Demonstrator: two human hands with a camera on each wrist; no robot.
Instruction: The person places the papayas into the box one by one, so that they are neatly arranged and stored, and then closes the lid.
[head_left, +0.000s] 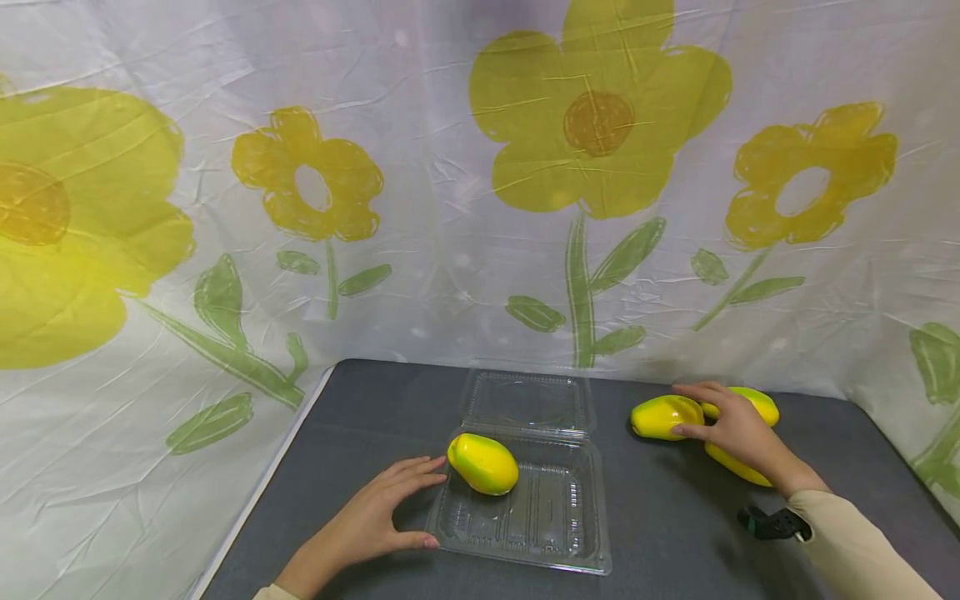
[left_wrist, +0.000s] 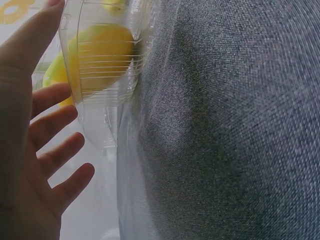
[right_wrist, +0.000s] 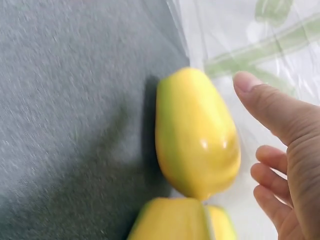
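Yellow-green fruits (head_left: 484,465), 4; clear container (head_left: 534,529), 1, lid (head_left: 528,403) laid back.
1 fruit lies in the container's base, back left; 3 lie grouped at right on the grey table (head_left: 637,508). Left hand (head_left: 367,512): fingers spread wide at the container's left side. Right hand (head_left: 738,427): thumb and fingers parted wide at the leftmost grouped fruit.

At the left edge, the left hand's grip (left_wrist: 25,165) is spread, fingertips just beside or touching a clear container (left_wrist: 101,100). Through its ribbed wall, upper left, shows a yellow-green fruit (left_wrist: 102,50). Grey table (left_wrist: 250,120) fills the right.
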